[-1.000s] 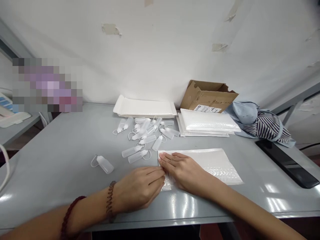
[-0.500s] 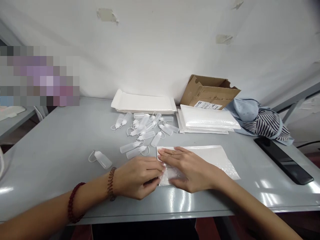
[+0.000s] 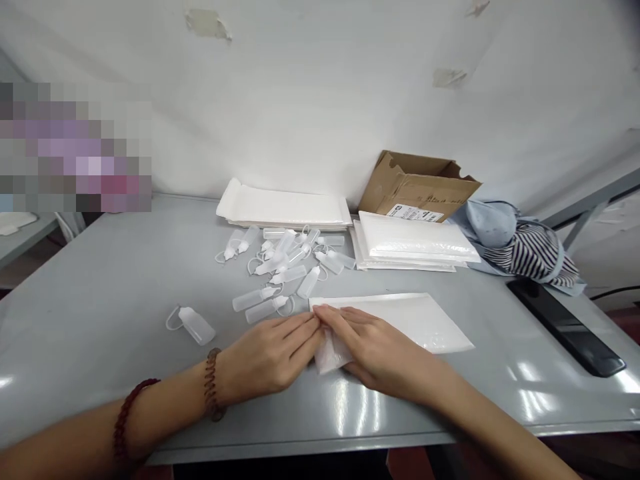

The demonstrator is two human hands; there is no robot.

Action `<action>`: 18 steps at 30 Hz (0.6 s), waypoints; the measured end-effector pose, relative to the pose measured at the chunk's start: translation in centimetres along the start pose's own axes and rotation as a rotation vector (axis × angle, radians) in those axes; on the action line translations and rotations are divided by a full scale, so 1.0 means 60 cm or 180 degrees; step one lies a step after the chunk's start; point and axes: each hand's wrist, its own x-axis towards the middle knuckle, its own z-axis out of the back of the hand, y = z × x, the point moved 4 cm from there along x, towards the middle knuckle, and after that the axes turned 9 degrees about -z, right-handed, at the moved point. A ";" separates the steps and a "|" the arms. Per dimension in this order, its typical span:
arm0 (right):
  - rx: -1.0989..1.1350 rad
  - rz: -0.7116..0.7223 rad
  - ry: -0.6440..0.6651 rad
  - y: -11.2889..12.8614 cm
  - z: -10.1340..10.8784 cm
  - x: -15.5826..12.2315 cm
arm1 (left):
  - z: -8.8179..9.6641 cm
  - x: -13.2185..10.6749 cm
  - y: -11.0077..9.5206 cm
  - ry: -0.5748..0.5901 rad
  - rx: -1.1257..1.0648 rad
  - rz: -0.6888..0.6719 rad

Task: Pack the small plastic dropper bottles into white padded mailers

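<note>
Padded envelope (image 3: 415, 317) is lying on the table (image 3: 100, 300); I'm resting left hand (image 3: 267, 353) and right hand (image 3: 380, 347) at its left end, probably steadying it, though I cannot tell whether either is gripping.

Across the table from you, a cardboard box (image 3: 383, 190) carries a white label (image 3: 415, 213) with dark print, while a line of dark lettering (image 3: 440, 200) runs over the cardboard above and to the right of it; both are too small and blurred for you to read.
</note>
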 end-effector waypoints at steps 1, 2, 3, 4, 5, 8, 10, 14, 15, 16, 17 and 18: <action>-0.0078 0.0021 -0.0134 0.003 0.004 -0.002 | -0.005 0.002 0.003 0.0044 -0.0015 0.0107; -0.0138 0.0027 -0.0257 0.006 0.008 -0.005 | -0.010 0.006 0.005 0.0066 -0.0117 0.0215; -0.0181 0.0019 -0.0362 0.007 0.014 -0.009 | -0.015 0.010 0.006 0.0063 -0.0284 0.0320; -0.0209 -0.0002 -0.0447 0.008 0.020 -0.013 | -0.019 0.016 0.007 0.0033 -0.0475 0.0422; -0.0235 -0.0019 -0.0532 0.007 0.027 -0.018 | -0.023 0.023 0.009 -0.0018 -0.0679 0.0532; -0.0537 -0.0116 -0.1244 0.001 0.058 -0.035 | -0.025 0.052 0.022 -0.0161 -0.1036 0.0908; -0.0911 -0.0376 -0.2124 -0.008 0.083 -0.046 | -0.021 0.076 0.042 -0.0281 -0.1184 0.1241; -0.1436 -0.1001 -0.3566 -0.033 0.119 -0.056 | -0.023 0.126 0.106 -0.0519 -0.1817 0.2035; -0.1506 -0.1119 -0.3688 -0.043 0.123 -0.055 | -0.031 0.139 0.123 -0.0496 -0.2058 0.2229; -0.1577 -0.1233 -0.3716 -0.055 0.126 -0.051 | -0.043 0.150 0.140 -0.0427 -0.2324 0.2412; -0.1638 -0.1357 -0.3636 -0.069 0.128 -0.047 | -0.058 0.159 0.157 -0.0326 -0.2592 0.2575; -0.1687 -0.1490 -0.3485 -0.086 0.127 -0.042 | -0.074 0.167 0.172 -0.0200 -0.2840 0.2738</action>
